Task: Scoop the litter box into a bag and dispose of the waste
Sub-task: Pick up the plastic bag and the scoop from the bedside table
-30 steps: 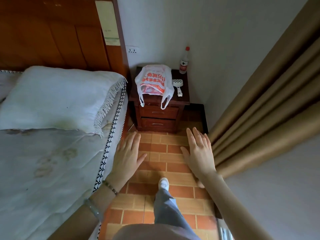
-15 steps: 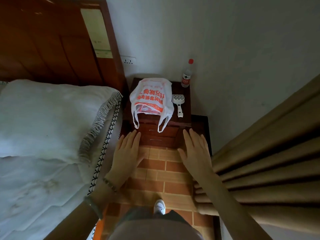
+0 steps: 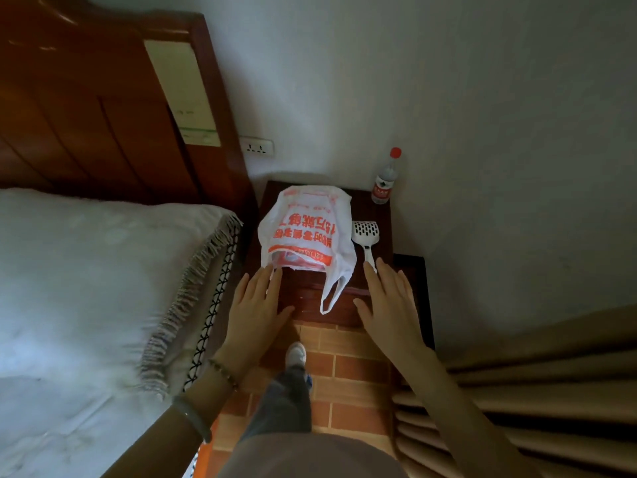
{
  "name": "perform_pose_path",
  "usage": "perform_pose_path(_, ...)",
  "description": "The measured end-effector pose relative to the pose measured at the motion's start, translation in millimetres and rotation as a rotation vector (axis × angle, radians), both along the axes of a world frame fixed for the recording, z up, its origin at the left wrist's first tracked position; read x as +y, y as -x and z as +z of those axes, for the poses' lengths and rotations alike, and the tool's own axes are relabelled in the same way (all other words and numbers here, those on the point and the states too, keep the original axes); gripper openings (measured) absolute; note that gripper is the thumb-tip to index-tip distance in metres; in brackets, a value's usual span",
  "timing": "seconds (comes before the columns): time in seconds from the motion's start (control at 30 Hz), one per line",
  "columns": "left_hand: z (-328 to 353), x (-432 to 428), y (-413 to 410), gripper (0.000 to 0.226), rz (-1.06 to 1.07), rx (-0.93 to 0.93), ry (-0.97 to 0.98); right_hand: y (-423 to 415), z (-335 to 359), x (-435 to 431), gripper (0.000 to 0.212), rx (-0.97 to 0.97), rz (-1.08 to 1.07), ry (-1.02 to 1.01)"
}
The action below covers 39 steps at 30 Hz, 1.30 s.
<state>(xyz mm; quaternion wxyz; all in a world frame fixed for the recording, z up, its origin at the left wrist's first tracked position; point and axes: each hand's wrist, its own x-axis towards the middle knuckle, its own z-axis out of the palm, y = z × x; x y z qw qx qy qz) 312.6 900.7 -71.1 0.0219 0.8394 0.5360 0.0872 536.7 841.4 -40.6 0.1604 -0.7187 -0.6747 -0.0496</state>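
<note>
With both my left hand point(image 3: 256, 305) and right hand point(image 3: 387, 298) spread wide and empty, I'd pinch the limp, light bag point(image 3: 306, 236) by its handle loops drooping over the nightstand's point(image 3: 384, 215) front edge.

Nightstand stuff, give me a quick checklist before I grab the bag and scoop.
1. Plastic bag on the nightstand, handles over the front edge: ok.
2. Litter scoop beside the bag, handle toward me: ok.
3. Left hand open, fingertips at the bag: ok.
4. Right hand open, fingertips by the scoop handle: ok.
5. Water bottle upright at the back corner, clear of both: ok.
6. Litter box location: cannot tell.
</note>
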Motion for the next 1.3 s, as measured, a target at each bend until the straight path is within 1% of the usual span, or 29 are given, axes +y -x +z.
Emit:
perform_pose_path(0.13, -1, 57, -3, 0.076, -0.027, 0.012, 0.004, -5, -1, 53, 0.068, 0.042, -0.005, 0.044)
perform_pose_path(0.2, -2, 82, -5, 0.075, -0.066, 0.040, 0.007, -8, -3, 79, 0.062, 0.065, -0.031, 0.067)
perform_pose_path(0.27, -2, 105, -7, 0.076, -0.103, 0.048, 0.025, -10, -3, 102, 0.048, 0.089, -0.041, 0.072)
perform_pose_path(0.3, -2, 117, -9, 0.076, -0.116, 0.047, 0.035, -11, -1, 113, 0.051, 0.101, -0.050, 0.085)
perform_pose_path(0.37, -5, 138, -10, 0.076, -0.138, 0.048, 0.044, -12, -1, 134, 0.061, 0.127, -0.058, 0.115)
perform_pose_path(0.5, -15, 172, -10, 0.068, -0.192, 0.073, 0.037, -12, -10, 165, 0.058, 0.164, -0.081, 0.158)
perform_pose_path(0.6, -13, 186, -12, 0.079, -0.195, 0.089, 0.096, -12, -19, 178, 0.060, 0.192, -0.095, 0.207)
perform_pose_path(0.63, -14, 190, -13, 0.078, -0.200, 0.086, 0.091, -12, -22, 181, 0.060, 0.203, -0.101, 0.219)
perform_pose_path(0.7, -20, 195, -13, 0.069, -0.222, 0.074, 0.030, -13, -26, 187, 0.060, 0.226, -0.109, 0.239)
perform_pose_path(0.73, -22, 198, -14, 0.067, -0.234, 0.062, 0.011, -14, -28, 189, 0.060, 0.224, -0.113, 0.241)
perform_pose_path(0.83, -27, 204, -17, 0.080, -0.250, 0.041, 0.015, -18, -31, 194, 0.060, 0.195, -0.121, 0.254)
perform_pose_path(0.9, -26, 207, -21, 0.086, -0.240, 0.048, 0.048, -22, -36, 196, 0.052, 0.174, -0.118, 0.245)
perform_pose_path(0.93, -27, 209, -23, 0.086, -0.232, 0.051, 0.071, -25, -40, 197, 0.049, 0.163, -0.116, 0.232)
perform_pose_path(1.0, -34, 214, -23, 0.076, -0.194, 0.058, 0.113, -32, -48, 199, 0.052, 0.151, -0.130, 0.233)
perform_pose_path(1.03, -37, 217, -23, 0.075, -0.163, 0.077, 0.154, -37, -53, 201, 0.053, 0.147, -0.141, 0.247)
perform_pose_path(1.13, -51, 230, -22, 0.080, -0.096, 0.120, 0.267, -51, -70, 206, 0.054, 0.174, -0.177, 0.304)
perform_pose_path(1.23, -67, 242, -27, 0.083, -0.051, 0.143, 0.343, -62, -91, 212, 0.055, 0.217, -0.220, 0.309)
perform_pose_path(1.3, -85, 251, -31, 0.078, -0.003, 0.113, 0.372, -68, -104, 218, 0.057, 0.237, -0.248, 0.328)
